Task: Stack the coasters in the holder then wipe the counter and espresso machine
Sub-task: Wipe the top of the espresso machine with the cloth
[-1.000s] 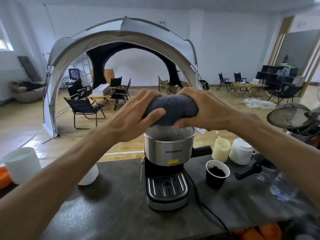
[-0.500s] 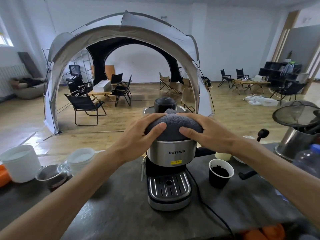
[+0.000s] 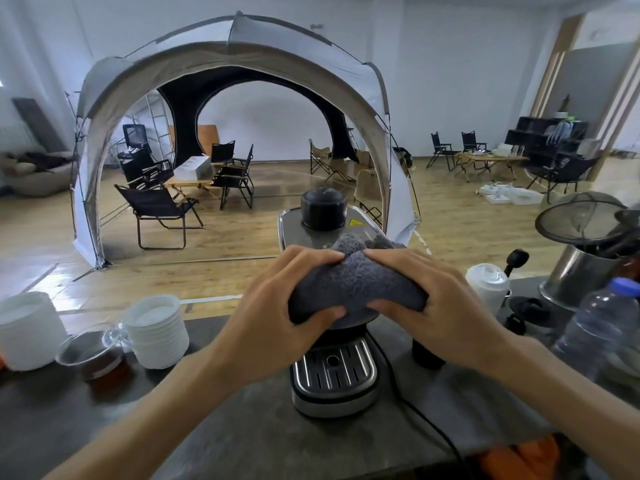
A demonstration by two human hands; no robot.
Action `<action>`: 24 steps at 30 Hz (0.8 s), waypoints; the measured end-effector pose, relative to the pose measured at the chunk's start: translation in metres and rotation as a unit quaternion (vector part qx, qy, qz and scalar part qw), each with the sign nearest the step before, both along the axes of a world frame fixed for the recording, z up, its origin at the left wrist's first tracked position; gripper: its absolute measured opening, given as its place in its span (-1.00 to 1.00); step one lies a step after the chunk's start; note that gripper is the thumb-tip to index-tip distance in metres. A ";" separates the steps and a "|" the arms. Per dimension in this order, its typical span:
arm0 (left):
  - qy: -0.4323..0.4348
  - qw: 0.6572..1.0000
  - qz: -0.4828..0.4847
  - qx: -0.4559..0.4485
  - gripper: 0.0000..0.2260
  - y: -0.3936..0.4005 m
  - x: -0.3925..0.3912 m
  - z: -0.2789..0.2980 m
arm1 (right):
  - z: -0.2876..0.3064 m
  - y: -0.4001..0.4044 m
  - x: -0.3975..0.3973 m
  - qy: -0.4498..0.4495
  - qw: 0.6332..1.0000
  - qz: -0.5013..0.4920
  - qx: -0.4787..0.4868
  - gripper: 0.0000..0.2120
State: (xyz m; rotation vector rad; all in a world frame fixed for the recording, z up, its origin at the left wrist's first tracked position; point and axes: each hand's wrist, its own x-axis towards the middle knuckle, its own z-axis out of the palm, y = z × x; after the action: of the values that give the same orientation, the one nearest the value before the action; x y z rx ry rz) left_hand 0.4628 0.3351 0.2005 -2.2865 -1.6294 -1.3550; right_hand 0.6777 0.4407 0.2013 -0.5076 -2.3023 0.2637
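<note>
Together, the left hand (image 3: 277, 320) and right hand (image 3: 429, 306) grip a grey cloth (image 3: 356, 289) between them, fingers curled over its ends, pressed against the front top edge of the espresso machine (image 3: 332, 372) standing on the dark counter (image 3: 242, 427).

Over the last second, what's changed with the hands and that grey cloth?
Both hands, left hand and right hand, have drawn the grey cloth from the espresso machine's top down over its front, uncovering the black cap. Grip unchanged; machine and white cup stack stayed put.
</note>
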 end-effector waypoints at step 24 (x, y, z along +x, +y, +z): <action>0.149 0.989 -0.005 0.018 -0.54 -0.015 -0.008 0.003 | -0.027 -0.038 0.005 0.048 0.998 -0.002 -0.037 -0.49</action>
State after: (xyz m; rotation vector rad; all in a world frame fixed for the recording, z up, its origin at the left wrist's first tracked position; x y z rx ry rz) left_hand 0.4544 0.3197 0.2039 -2.3404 -1.4887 -0.9748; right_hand 0.6823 0.4030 0.1743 -0.5257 -2.2042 0.3640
